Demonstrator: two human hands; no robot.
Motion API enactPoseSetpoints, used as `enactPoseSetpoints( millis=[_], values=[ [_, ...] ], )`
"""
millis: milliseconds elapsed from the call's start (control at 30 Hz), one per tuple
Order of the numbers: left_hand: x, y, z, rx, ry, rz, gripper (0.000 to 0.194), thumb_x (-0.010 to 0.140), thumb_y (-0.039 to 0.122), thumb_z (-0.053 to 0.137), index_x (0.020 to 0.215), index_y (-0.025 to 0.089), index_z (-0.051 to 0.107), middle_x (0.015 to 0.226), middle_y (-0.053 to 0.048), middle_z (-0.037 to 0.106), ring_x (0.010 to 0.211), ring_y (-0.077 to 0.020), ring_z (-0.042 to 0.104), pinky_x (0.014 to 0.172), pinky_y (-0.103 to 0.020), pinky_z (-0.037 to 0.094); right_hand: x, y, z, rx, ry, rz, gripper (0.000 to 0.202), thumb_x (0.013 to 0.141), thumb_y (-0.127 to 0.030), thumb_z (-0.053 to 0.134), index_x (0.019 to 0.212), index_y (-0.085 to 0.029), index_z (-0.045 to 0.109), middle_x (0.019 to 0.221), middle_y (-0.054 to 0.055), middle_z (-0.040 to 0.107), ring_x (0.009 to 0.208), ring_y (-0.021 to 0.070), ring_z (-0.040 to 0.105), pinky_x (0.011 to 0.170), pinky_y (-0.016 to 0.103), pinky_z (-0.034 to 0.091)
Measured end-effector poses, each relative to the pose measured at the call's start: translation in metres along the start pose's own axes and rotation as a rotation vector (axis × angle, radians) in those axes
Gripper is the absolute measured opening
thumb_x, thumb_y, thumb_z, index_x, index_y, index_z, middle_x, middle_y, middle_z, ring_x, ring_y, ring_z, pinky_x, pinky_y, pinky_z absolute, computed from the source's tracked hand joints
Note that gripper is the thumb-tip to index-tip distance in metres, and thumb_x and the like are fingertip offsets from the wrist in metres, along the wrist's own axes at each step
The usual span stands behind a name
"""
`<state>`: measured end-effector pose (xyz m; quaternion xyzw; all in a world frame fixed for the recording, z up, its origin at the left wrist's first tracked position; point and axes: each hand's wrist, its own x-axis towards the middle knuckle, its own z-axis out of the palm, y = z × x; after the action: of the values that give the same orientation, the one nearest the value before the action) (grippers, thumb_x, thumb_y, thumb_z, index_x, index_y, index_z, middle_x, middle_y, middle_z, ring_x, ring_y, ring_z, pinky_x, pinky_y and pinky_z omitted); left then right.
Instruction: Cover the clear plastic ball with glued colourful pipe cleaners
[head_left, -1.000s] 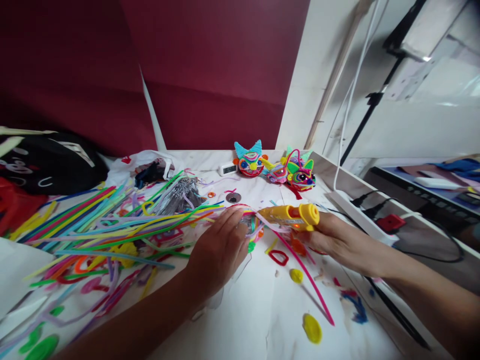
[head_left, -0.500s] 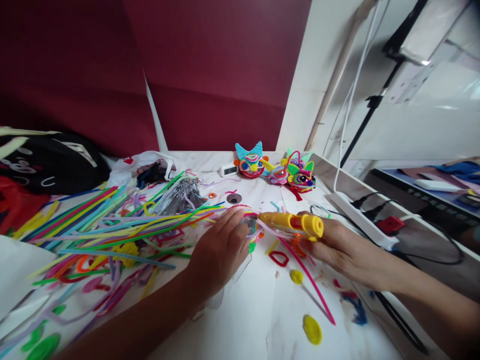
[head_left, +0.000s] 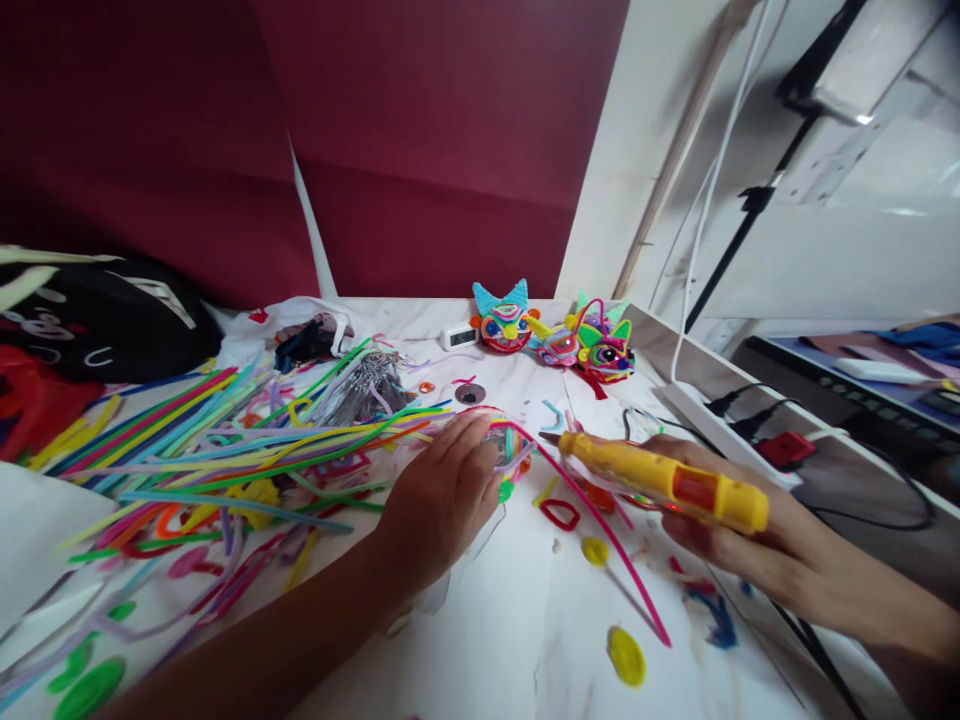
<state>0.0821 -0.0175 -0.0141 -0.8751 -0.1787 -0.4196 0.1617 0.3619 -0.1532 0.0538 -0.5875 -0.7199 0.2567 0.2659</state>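
Observation:
My left hand (head_left: 442,500) is closed around a small multicoloured pipe-cleaner piece (head_left: 514,450), with its fingers hiding much of it. A long magenta pipe cleaner (head_left: 611,540) runs from that piece down to the right across the table. In my right hand (head_left: 720,520) is a yellow glue gun (head_left: 660,478), its dark nozzle pointing left toward the piece with a small gap between them. Under the gun lie a red pipe-cleaner loop (head_left: 559,515) and a yellow coil (head_left: 595,551). Another yellow coil (head_left: 625,656) rests nearer me.
Loose pipe cleaners (head_left: 247,470) in many colours spread over the left side. Finished creature heads (head_left: 504,325) stand at the back beside a small white digital timer (head_left: 459,338). A white power strip (head_left: 739,430) with cables lies at right; a black bag (head_left: 105,318) is far left.
My right hand has drawn the glue gun back to the right, so its nozzle has come away from the piece. My left hand stays in place, still holding it.

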Motion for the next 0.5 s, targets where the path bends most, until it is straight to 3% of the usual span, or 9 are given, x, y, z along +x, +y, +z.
enactPoseSetpoints(
  millis=[133,267,500],
  values=[
    [0.001,0.0,0.0,0.006,0.005,0.021,0.028,0.088,0.01,0.059,0.114,0.011,0.048,0.123,-0.023,0.065,0.126,-0.0311,0.06,0.105,-0.046,0.055,-0.017,0.018,-0.001,-0.155,0.094,-0.051,0.043,0.092,-0.043,0.055,0.132,-0.028,0.055,0.135,0.011,0.059,0.112,0.032,0.064,0.086,0.039,0.059],
    [0.001,0.0,0.001,0.009,0.01,0.025,0.027,0.089,0.011,0.059,0.114,0.011,0.049,0.123,-0.022,0.065,0.126,-0.0301,0.059,0.105,-0.045,0.055,-0.022,0.044,0.002,-0.32,0.094,-0.12,0.038,0.089,-0.033,0.058,0.126,-0.025,0.055,0.127,0.013,0.06,0.106,0.0284,0.066,0.083,0.035,0.058],
    [-0.002,-0.002,0.003,0.008,-0.147,-0.07,0.019,0.092,0.017,0.056,0.111,0.013,0.055,0.133,-0.019,0.061,0.133,-0.0291,0.054,0.11,-0.044,0.05,-0.027,0.077,0.006,-0.499,0.202,0.024,0.033,0.085,-0.022,0.055,0.118,-0.022,0.051,0.116,0.011,0.056,0.092,0.022,0.066,0.077,0.035,0.056]
  ],
)
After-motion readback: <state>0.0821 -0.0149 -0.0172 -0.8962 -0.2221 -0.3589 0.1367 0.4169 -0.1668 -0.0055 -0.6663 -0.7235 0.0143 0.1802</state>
